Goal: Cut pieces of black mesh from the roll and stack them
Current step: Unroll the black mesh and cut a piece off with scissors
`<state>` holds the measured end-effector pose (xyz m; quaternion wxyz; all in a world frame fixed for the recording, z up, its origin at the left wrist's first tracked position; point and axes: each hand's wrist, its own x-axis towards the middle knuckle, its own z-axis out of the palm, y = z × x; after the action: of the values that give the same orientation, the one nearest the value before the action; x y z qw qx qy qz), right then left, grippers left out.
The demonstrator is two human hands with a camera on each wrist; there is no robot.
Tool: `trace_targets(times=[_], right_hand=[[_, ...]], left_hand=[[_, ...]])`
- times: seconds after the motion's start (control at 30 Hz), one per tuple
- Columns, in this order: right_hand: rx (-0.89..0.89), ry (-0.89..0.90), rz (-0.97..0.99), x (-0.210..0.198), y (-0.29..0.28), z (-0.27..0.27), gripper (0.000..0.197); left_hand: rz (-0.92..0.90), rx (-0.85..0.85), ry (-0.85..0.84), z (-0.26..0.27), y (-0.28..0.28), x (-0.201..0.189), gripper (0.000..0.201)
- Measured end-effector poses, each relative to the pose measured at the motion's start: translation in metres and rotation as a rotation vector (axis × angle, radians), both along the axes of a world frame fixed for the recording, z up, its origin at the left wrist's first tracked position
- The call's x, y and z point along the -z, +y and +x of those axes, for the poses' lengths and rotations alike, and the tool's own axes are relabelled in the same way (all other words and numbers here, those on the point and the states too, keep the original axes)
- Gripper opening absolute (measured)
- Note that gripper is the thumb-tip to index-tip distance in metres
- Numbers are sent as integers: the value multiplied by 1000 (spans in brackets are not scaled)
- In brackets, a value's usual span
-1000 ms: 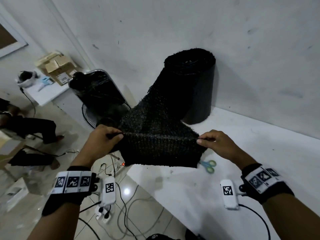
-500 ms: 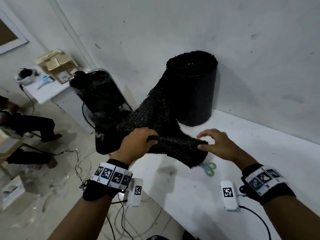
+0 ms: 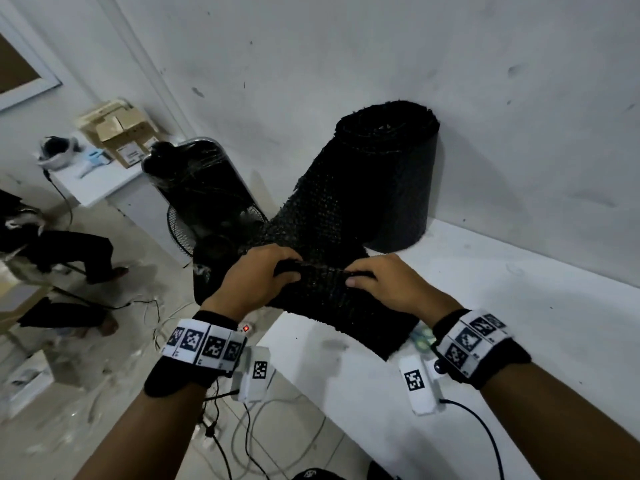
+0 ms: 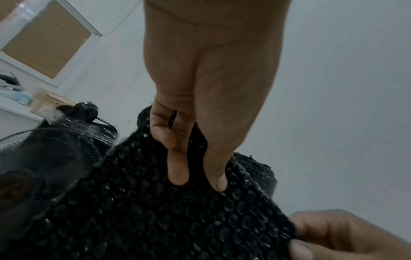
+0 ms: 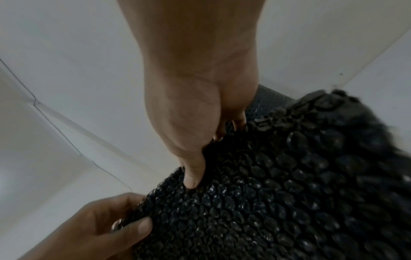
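Left hand (image 3: pixel 258 278) pinches folded mesh sheet (image 3: pixel 332 299) at fold line, thumb under, fingers over. Right hand (image 3: pixel 384 282) grips same fold just beside it. Sheet hangs over tabletop (image 3: pixel 519 323) left edge, free end draped down. Mesh roll (image 3: pixel 391 174) upright at tabletop's back edge against wall. Scissors (image 3: pixel 420 339) mostly hidden behind sheet and right wrist; only green handle shows.

The mesh (image 3: pixel 332 296) is black with a knobbly woven pattern that glints in places, same as the roll (image 3: pixel 391 181). The desk (image 3: pixel 519 323) is white, the wall (image 3: pixel 346 46) off-white with dark scuffs. The wristbands (image 3: pixel 204 344) are black with white checker-coded tags. The scissors (image 3: pixel 423 339) are green-handled.
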<state>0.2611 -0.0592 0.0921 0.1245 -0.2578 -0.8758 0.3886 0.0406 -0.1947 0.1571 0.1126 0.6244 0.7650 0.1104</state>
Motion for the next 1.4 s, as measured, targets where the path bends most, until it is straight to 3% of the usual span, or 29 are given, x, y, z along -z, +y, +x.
trace_targets(times=[0.2,0.47,0.57,0.73,0.93,1.07,1.2,1.4], right_hand=[[50,-83,-14,7,10,13,22],[110,-65,-10,4,9,29,26],[104,-67,-17,4,5,25,24],[122,22,-68,5,-5,13,24],[163,101,-252,20,-11,27,24],[300,111,-269,50,-5,50,18],[442,-157,-204,104,8,72,14],[324,-569,-59,167,3,88,23]], left_hand=[[-25,-2,-71,-6,-3,-7,17],[19,-61,-46,-31,-5,-14,24],[36,-88,48,-21,-1,-9,40],[-8,142,-103,35,15,17,56],[-60,114,-99,60,26,43,22],[-45,76,-60,55,17,56,20],[-51,38,-60,47,7,68,18],[-8,57,-118,38,-3,82,16]])
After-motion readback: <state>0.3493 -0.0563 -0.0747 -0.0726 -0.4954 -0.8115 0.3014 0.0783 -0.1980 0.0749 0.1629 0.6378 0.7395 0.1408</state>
